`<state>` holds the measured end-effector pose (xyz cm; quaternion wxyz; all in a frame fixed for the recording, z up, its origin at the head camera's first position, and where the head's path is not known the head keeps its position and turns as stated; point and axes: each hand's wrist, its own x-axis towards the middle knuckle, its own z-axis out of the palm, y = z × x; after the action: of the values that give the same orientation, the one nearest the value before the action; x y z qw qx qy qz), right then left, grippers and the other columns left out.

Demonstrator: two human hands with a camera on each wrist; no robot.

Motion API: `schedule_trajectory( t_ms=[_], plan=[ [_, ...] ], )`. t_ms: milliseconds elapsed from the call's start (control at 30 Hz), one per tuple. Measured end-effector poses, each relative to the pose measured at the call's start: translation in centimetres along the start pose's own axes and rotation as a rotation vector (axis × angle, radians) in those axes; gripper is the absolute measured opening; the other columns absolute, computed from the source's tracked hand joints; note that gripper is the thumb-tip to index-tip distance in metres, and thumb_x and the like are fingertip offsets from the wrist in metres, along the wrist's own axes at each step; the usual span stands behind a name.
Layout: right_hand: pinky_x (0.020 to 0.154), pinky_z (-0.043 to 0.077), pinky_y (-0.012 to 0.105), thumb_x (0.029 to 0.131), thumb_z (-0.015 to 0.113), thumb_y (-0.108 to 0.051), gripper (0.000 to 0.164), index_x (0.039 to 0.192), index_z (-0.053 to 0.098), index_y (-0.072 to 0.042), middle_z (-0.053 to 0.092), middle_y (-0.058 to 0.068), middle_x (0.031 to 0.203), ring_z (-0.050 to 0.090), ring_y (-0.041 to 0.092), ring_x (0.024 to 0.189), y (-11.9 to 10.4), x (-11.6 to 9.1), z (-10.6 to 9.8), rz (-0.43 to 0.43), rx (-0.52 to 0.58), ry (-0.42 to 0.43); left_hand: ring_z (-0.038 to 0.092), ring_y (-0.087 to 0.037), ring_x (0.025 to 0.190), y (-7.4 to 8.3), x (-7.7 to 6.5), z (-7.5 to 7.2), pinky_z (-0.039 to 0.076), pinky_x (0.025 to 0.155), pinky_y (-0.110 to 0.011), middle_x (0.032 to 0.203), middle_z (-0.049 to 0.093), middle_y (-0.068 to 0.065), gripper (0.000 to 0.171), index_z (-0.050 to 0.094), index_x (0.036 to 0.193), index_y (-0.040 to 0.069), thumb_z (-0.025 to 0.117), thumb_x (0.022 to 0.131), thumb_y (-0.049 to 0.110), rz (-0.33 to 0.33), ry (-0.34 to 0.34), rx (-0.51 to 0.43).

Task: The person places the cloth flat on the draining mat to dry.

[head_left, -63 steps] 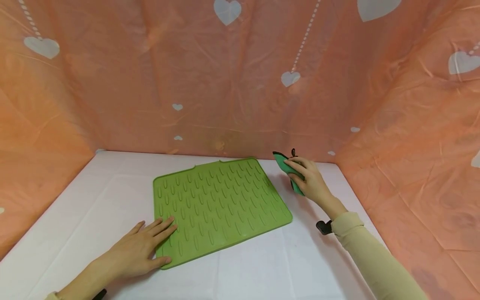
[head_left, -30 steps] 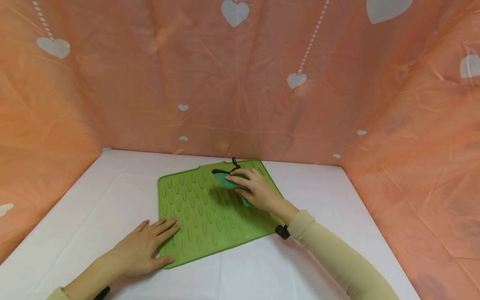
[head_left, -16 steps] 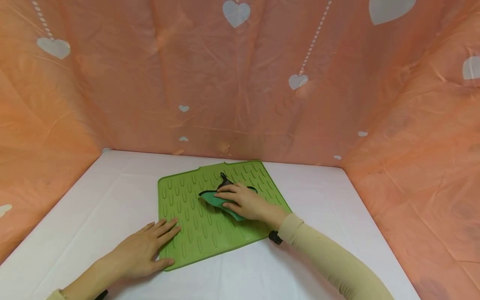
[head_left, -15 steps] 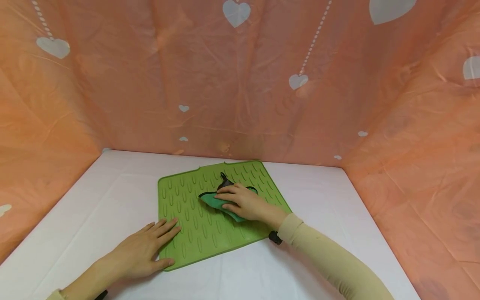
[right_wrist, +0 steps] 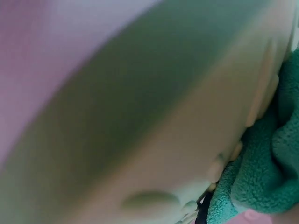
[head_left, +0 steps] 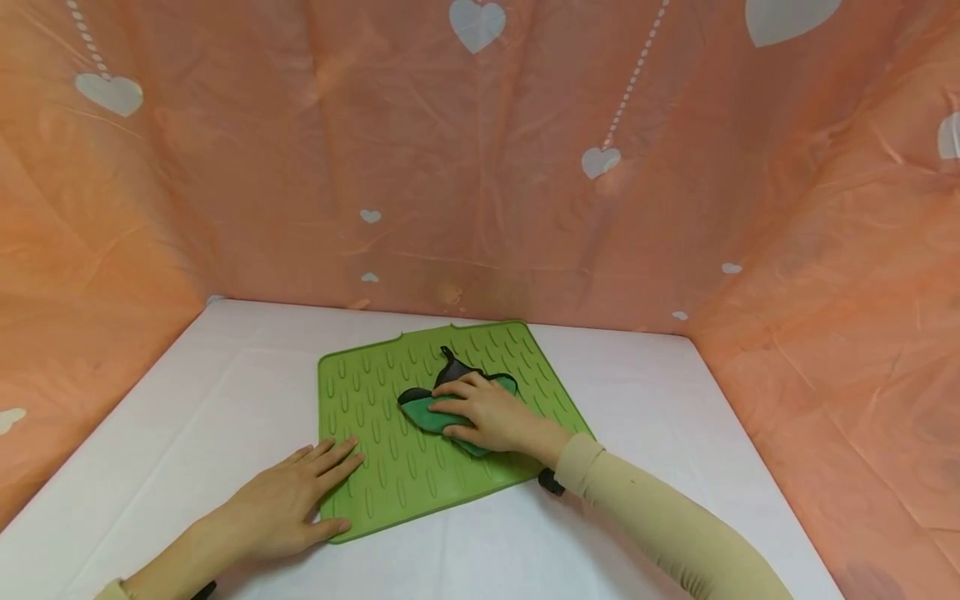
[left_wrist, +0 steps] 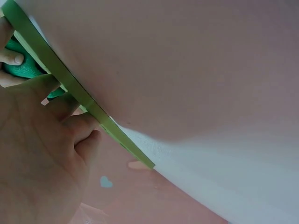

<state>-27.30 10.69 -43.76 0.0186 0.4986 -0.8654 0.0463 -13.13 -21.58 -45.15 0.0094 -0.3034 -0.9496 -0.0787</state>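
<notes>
In the head view, a green ridged mat (head_left: 408, 467) lies on the white table. My left hand (head_left: 288, 504) rests on its near left corner with fingers spread; in the left wrist view this hand (left_wrist: 42, 154) lies against the mat's edge (left_wrist: 84, 95). My right hand (head_left: 487, 414) holds a bunched green cloth (head_left: 420, 412) with dark trim and a hanging loop, down on the mat's middle. Fleecy folds of the cloth (right_wrist: 261, 177) fill the right side of the right wrist view. The palm side of the right hand is hidden.
The white tabletop (head_left: 247, 375) runs around the mat. An orange curtain with pale hearts (head_left: 480, 208) stands behind the table and along both sides. A dark wrist device (head_left: 551, 482) sits under the right sleeve cuff.
My right hand has carried the cloth leftward from beside the mat onto its middle, then slightly nearer to me. The left hand stays on the mat's corner.
</notes>
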Motion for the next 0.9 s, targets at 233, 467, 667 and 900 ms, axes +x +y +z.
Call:
schedule_trajectory(
  t_ms=[233, 467, 667, 900],
  plan=[
    [0.11, 0.045, 0.053, 0.106, 0.058, -0.045, 0.05, 0.154, 0.053, -0.029, 0.042, -0.004, 0.162, 0.039, 0.023, 0.145, -0.2, -0.4, -0.4, 0.026, 0.014, -0.019, 0.046, -0.047, 0.141, -0.1, 0.1, -0.1, 0.041, 0.112, -0.062, 0.16, 0.045, -0.017, 0.083, 0.053, 0.152, 0.007, 0.064, 0.094, 0.064, -0.001, -0.016, -0.006],
    [0.114, 0.043, 0.048, 0.106, 0.061, -0.038, 0.05, 0.152, 0.055, -0.02, 0.044, 0.003, 0.161, 0.04, 0.028, 0.146, -0.4, -1.1, -1.2, -0.008, 0.095, 0.04, 0.048, -0.046, 0.141, -0.2, 0.2, -0.5, 0.038, 0.112, -0.066, 0.159, 0.046, -0.016, 0.084, 0.053, 0.153, 0.008, 0.063, 0.094, 0.067, 0.006, -0.049, -0.012],
    [0.117, 0.04, 0.049, 0.105, 0.064, -0.029, 0.045, 0.148, 0.059, -0.014, 0.048, 0.008, 0.157, 0.044, 0.03, 0.145, -0.1, -2.0, -2.0, -0.005, 0.181, 0.16, 0.054, -0.041, 0.136, -0.5, 1.0, -1.5, 0.034, 0.113, -0.069, 0.149, 0.058, -0.014, 0.076, 0.063, 0.142, 0.008, 0.069, 0.092, 0.063, -0.01, -0.036, -0.012],
    [0.112, 0.044, 0.053, 0.103, 0.068, -0.018, 0.041, 0.142, 0.063, -0.007, 0.054, 0.013, 0.15, 0.048, 0.033, 0.139, 0.8, -2.7, -2.9, 0.086, 0.313, 0.335, 0.064, -0.038, 0.122, -1.5, 4.0, -3.2, 0.043, 0.107, -0.066, 0.13, 0.07, -0.013, 0.045, 0.071, 0.126, 0.005, 0.077, 0.094, 0.036, 0.002, 0.146, -0.055]
  ],
)
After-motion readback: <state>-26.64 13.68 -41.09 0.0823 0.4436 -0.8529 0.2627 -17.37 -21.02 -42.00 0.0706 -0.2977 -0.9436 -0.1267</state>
